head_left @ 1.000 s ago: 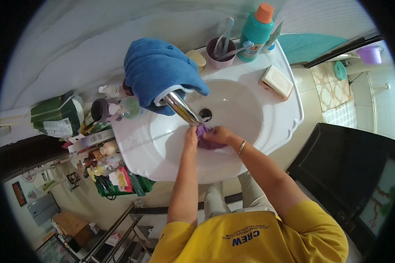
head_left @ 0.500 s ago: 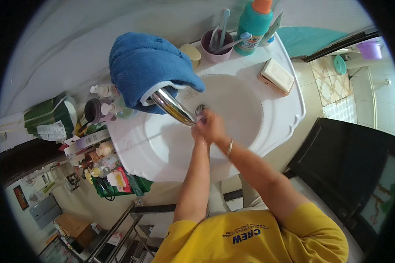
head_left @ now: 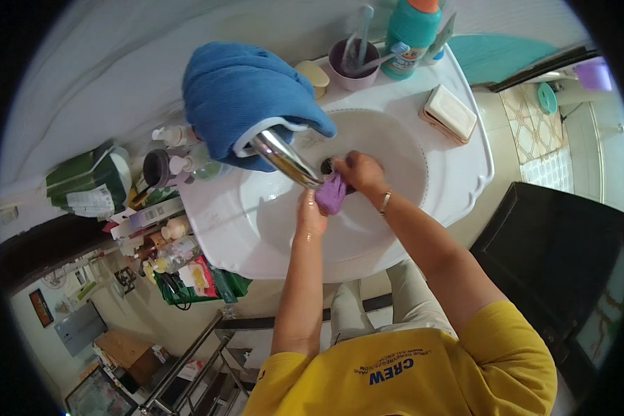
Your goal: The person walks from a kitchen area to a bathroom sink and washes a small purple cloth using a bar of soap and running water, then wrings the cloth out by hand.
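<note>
A small wet-looking purple cloth (head_left: 331, 194) stretches between my hands under the chrome faucet spout (head_left: 288, 159), above the white washbasin (head_left: 388, 218). My left hand (head_left: 310, 213) is closed at the cloth's left side, beside the spout's tip, which partly hides its fingers. Gripping the cloth's upper right part is my right hand (head_left: 362, 172), near the dark drain (head_left: 327, 166). Water glistens on my left wrist. A blue towel (head_left: 249, 97) with a pale edge is draped over the faucet's base.
Behind the basin stand a purple cup of toothbrushes (head_left: 353, 76), a teal bottle (head_left: 412, 41) and a yellowish soap bar (head_left: 314, 75). A soap box (head_left: 451, 114) sits on the right rim. Pump bottles (head_left: 197, 163) crowd the left side. A black cabinet (head_left: 541, 256) stands at right.
My hands, pressed together before, have moved apart. The purple cloth now shows between them, and my right hand has shifted right and up. The whole view has shifted slightly.
</note>
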The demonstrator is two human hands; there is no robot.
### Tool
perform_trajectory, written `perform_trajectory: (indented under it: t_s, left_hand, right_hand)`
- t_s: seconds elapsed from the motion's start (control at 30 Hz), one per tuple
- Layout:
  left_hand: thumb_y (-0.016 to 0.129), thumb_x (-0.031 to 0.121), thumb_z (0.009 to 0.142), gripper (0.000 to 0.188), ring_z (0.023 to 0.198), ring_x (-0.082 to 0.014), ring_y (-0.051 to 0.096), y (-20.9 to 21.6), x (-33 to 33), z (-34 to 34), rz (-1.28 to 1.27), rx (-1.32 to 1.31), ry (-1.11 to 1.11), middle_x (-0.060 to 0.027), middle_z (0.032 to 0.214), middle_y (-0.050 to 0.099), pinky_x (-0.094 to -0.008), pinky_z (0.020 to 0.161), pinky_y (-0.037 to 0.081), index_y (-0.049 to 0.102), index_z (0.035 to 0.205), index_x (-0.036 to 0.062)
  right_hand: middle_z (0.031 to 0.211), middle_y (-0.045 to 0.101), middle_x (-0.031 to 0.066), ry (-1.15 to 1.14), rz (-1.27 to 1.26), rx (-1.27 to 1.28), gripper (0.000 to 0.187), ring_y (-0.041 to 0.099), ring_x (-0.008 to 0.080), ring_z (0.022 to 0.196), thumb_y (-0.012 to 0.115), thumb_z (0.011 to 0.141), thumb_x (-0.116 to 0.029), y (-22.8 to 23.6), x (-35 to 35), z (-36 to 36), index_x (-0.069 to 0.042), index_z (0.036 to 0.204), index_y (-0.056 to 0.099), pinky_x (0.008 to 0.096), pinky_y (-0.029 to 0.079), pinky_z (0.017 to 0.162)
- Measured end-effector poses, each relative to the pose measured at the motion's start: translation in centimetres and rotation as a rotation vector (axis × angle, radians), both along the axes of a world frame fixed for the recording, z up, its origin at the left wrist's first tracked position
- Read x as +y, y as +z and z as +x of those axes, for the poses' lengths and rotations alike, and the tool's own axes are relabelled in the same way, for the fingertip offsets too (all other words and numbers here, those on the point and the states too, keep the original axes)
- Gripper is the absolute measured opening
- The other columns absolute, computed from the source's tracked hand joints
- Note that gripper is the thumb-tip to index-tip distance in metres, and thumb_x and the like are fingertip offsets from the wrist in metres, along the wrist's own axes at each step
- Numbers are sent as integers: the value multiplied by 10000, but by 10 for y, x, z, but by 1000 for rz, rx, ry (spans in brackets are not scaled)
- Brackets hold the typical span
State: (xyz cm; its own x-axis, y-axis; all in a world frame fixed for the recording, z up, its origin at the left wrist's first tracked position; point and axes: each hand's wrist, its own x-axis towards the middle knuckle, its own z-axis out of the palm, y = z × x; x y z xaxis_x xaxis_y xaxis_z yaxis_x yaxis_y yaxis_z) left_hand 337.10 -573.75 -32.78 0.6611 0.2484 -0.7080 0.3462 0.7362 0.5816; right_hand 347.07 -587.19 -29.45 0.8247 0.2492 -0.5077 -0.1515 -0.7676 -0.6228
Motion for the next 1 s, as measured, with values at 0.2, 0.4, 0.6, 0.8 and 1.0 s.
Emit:
perform_trajectory:
  t_s: [0.2,0.4,0.6,0.8,1.0]
  left_hand:
    - [463,339,879,368,986,-233,540,-23,20,-4,-304,50,-145,-81,1074,556,-379,874,438,508,1130,74]
    - [442,299,904,332,915,-202,554,-71,5,-25,-420,-190,-35,-79,1024,572,-327,802,457,529,1117,59]
    - [438,181,917,212,880,-167,546,20,1,5,406,-26,-104,-52,985,568,-309,793,442,536,1036,35]
    - [580,38,757,381,1072,-196,459,13,45,-38,1117,-69,-397,-98,1123,505,-306,936,348,495,1127,5]
    - [614,128,771,469,985,-171,506,-5,38,-14,631,169,-1,-111,1133,516,-329,840,413,446,1199,35]
  right_hand:
    - [938,622,145,-284,719,354,376,587,185,829,563,858,-278,19,19,-55,-16,1123,513,313,469,769]
    - [757,617,165,55,394,-327,231,592,356,706,574,814,-294,33,43,-112,-68,841,611,425,471,622]
    - [839,599,135,65,197,-411,173,579,353,747,527,828,-215,23,10,-29,-57,885,570,416,475,656]
    - [861,585,81,752,-65,-467,192,556,293,897,562,810,-254,46,-61,-4,-78,834,633,403,463,724]
    - [889,605,142,70,-53,-470,300,573,321,879,546,814,-266,-31,-8,-13,-62,1031,578,412,471,753]
